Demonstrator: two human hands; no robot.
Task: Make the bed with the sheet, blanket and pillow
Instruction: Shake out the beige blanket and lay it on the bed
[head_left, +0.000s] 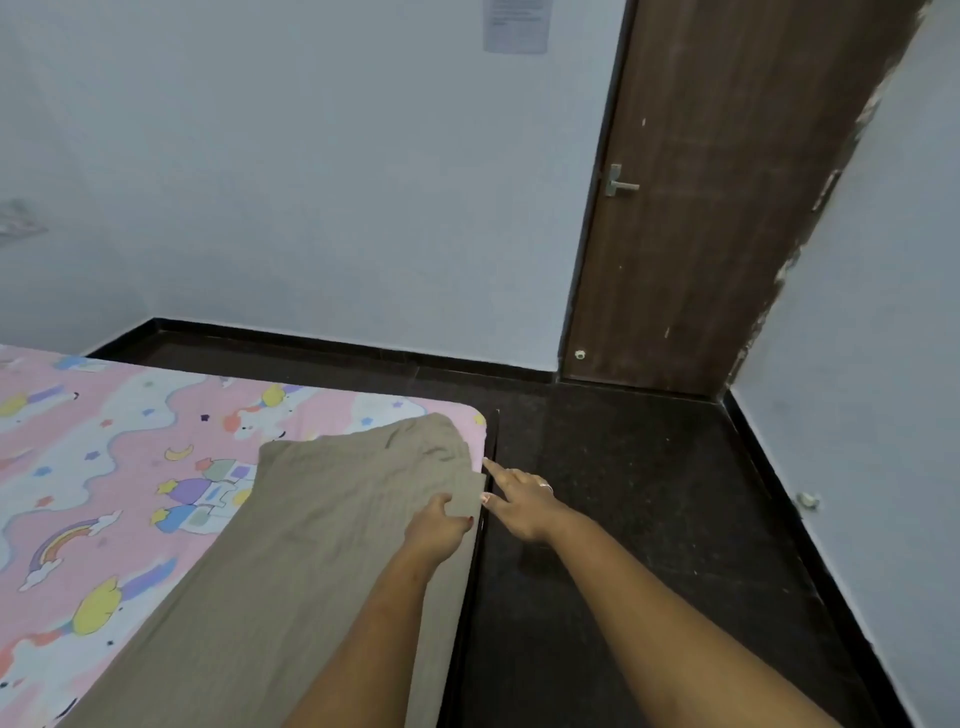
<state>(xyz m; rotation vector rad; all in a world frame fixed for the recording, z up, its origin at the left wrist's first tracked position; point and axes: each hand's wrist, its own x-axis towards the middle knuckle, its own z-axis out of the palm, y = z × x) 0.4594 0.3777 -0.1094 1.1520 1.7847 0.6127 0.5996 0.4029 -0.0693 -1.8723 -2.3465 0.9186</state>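
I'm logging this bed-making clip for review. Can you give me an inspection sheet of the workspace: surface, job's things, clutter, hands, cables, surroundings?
Surface: pink cartoon-print sheet, spread flat.
Job's things: tan blanket lies along the sheet's right edge, its far end rumpled; pillow not in view.
Clutter: small white object on the floor by the right wall.
Hands: left hand grips the blanket's edge; right hand stretches its index finger to that edge.
Cables: nothing seen.
Surroundings: dark floor, closed brown door, paper on the wall.

Two hands (437, 526) (525, 503) — one blanket (332, 530), one sheet (104, 467)
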